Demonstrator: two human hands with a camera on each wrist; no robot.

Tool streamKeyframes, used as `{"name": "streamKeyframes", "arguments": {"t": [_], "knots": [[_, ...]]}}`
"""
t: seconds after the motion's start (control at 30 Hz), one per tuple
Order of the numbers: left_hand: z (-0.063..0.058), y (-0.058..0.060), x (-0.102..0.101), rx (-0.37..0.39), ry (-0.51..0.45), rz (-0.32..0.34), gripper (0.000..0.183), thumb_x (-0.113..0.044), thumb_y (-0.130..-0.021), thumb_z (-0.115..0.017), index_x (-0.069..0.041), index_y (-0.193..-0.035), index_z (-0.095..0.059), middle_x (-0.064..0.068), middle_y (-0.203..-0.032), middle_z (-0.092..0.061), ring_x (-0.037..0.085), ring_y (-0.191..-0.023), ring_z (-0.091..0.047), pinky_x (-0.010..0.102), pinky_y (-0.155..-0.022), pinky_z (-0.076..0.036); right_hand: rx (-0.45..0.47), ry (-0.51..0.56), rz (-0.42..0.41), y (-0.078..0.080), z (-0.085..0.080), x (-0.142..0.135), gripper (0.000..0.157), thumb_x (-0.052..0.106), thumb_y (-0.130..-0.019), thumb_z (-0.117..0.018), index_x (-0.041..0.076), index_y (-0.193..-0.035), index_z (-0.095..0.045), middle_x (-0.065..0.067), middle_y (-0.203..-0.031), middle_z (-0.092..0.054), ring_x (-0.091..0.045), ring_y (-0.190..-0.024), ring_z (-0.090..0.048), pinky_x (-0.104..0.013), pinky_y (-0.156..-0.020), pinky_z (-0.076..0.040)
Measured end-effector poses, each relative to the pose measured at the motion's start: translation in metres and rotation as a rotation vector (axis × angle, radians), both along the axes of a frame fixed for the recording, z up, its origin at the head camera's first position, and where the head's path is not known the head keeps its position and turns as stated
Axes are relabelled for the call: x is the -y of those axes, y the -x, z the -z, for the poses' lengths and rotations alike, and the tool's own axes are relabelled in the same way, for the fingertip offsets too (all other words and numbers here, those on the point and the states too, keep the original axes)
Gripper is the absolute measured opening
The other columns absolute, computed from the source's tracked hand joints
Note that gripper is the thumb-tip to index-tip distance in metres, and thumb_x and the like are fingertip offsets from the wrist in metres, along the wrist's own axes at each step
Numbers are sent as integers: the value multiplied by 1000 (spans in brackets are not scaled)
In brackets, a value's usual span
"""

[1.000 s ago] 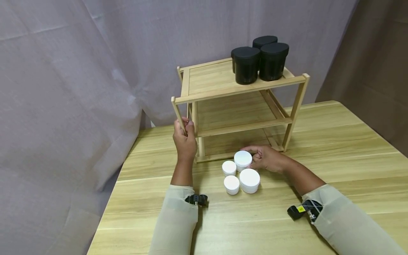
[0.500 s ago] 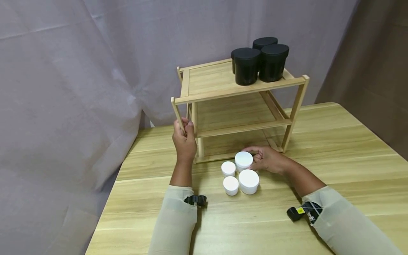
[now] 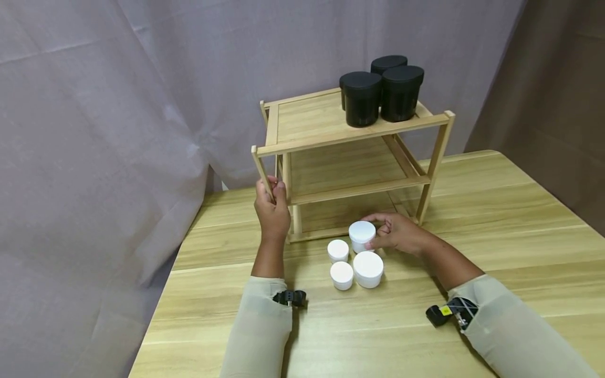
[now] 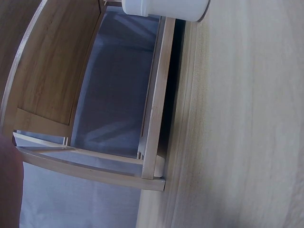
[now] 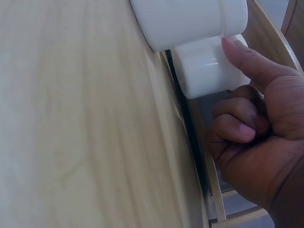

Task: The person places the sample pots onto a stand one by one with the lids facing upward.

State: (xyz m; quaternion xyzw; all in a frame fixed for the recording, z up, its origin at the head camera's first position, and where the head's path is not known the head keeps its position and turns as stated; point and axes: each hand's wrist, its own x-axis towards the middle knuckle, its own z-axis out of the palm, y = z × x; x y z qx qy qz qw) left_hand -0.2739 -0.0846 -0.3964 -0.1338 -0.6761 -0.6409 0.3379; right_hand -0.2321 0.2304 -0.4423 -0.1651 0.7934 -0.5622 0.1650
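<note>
The held jar (image 3: 362, 231) sits a touch higher and further right against its neighbours than half a second ago, and the thumb now shows across its near side; it looks slightly lifted, though a clear gap beneath it cannot be made out. That suggests this jar is being parted from the group while the other large jar (image 3: 368, 266) and two small jars (image 3: 337, 251) stay put. It is just in front of the rack (image 3: 340, 137), upright. The right hand (image 3: 397, 233) pinches it between thumb and forefinger, the other fingers folded in; the left hand (image 3: 273, 212) grips the rack's left front post (image 3: 262, 173). No brand or writing shows on the jars or the black tubs (image 3: 362, 100); the yellow tag (image 3: 446, 311) at the right wrist is too small to read.
</note>
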Motion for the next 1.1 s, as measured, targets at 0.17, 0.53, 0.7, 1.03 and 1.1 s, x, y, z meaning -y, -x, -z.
{"name": "streamKeyframes", "arguments": {"t": [0.17,0.53,0.7,1.03,1.1], "knots": [[1,0,0,2,2,-1,20,-4,-108,-57,11,-120,-56,-7,-81,-48,4,-66,-47,18,-57,-40,-10,4,24,-3,-3,2,72,4,-90,-86,-8,-152,-50,11,-59,-46,-3,-53,-39,-20,-52,-33],[0,0,0,-5,-11,13,21,-4,-109,-56,13,-121,-56,-7,-80,-47,4,-65,-47,18,-56,-40,-84,39,163,-6,-12,7,70,7,-91,-86,-1,-153,-54,0,-61,-62,-3,-48,-36,-21,-48,-29],[1,0,1,-2,-19,12,17,-5,-109,-56,9,-119,-56,-7,-80,-46,4,-64,-46,19,-55,-39,-136,92,146,-7,-12,9,70,1,-91,-85,-2,-153,-53,11,-56,-47,-1,-49,-33,-20,-48,-26],[1,1,1,-6,-16,9,21,-4,-109,-56,13,-120,-55,-7,-80,-46,4,-63,-44,18,-55,-38,-196,114,168,-12,-17,14,69,4,-90,-87,2,-151,-56,12,-57,-44,-2,-50,-34,-22,-48,-27],[1,1,1,-9,-13,7,20,-5,-109,-57,12,-120,-56,-7,-80,-46,4,-64,-44,18,-55,-38,-203,104,175,-12,-18,14,68,5,-91,-87,3,-151,-57,11,-57,-45,-2,-50,-34,-22,-48,-27]]}}
